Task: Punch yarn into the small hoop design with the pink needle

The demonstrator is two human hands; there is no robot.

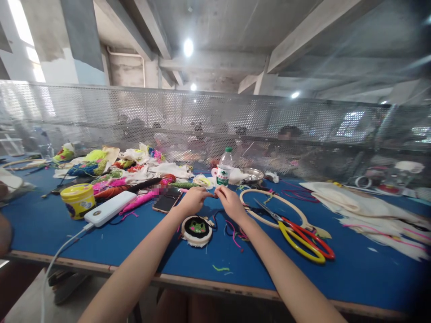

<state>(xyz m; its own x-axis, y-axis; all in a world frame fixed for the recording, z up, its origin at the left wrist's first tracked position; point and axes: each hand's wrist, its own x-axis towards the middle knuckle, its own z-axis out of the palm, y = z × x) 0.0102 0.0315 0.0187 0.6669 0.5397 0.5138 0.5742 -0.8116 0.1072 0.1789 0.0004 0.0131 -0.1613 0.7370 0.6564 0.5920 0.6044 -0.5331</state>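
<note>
Out over the middle of the table, my left hand (193, 200) and my right hand (230, 204) nearly meet at the fingertips. Both have their fingers drawn together in a pinch; whatever is between them is too small to make out. Just below my left hand lies a small round embroidery hoop (197, 231) with a green, looped frog-like face on black. Dark thread (215, 218) runs on the table beside it, near pink yarn (233, 233). Behind my hands stands a water bottle (223, 168) with a green cap. A phone (167, 199) lies left of my left hand.
Red-and-yellow scissors (299, 237) rest across a large wooden hoop (279, 196) on the right. White cloth (367, 206) lies farther right. On the left are a yellow tub (78, 201), a white power bank (110, 209) with a cable, and heaped yarn (114, 183). Perforated metal (202, 107) backs the table.
</note>
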